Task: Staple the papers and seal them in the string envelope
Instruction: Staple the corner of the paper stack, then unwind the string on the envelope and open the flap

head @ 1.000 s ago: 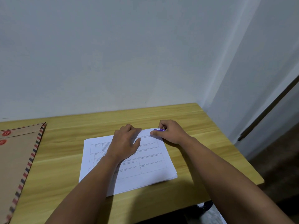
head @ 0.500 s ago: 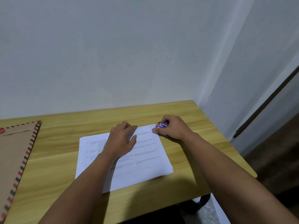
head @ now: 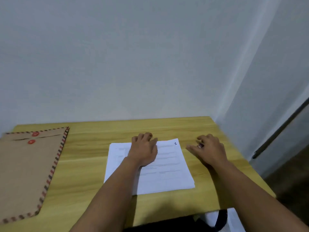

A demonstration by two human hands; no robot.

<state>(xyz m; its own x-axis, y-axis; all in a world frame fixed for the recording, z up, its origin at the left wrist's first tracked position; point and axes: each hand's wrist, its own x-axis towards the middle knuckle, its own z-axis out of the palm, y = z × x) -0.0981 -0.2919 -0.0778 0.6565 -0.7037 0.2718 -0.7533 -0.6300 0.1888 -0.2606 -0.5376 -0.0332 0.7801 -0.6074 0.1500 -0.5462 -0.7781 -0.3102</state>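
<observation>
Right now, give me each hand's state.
Left hand: open, pressing flat on the papers.
Right hand: holds the small purple stapler, off the papers.

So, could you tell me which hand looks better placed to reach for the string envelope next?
Probably the left. The left hand presses on the papers, and the string envelope lies on its side of the table. The right hand is on the far side, gripping a small purple stapler.
</observation>
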